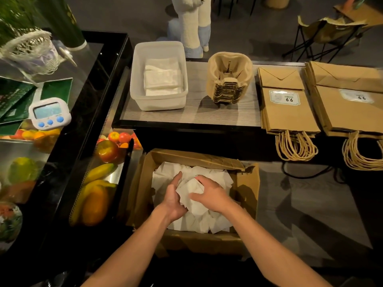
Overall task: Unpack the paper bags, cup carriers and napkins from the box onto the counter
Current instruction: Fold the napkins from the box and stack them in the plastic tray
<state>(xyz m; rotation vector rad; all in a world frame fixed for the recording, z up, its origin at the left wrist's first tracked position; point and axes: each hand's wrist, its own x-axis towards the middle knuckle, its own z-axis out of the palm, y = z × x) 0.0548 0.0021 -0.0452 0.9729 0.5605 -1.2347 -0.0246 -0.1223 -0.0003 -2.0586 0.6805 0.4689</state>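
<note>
Your left hand [173, 200] and right hand [211, 195], fingers curled, clasp crumpled white napkins [192, 190] inside the creased cardboard box [247, 183].

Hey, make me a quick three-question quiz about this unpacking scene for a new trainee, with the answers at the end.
1. How many stacks of paper bags lie on the counter?
2. True or false: the cup carriers sit inside the box.
3. What are the left hand and right hand gripping inside the box? A) paper bags B) napkins C) cup carriers

Key: 1. Two. 2. False: they stand on the counter. 3. B.
</note>
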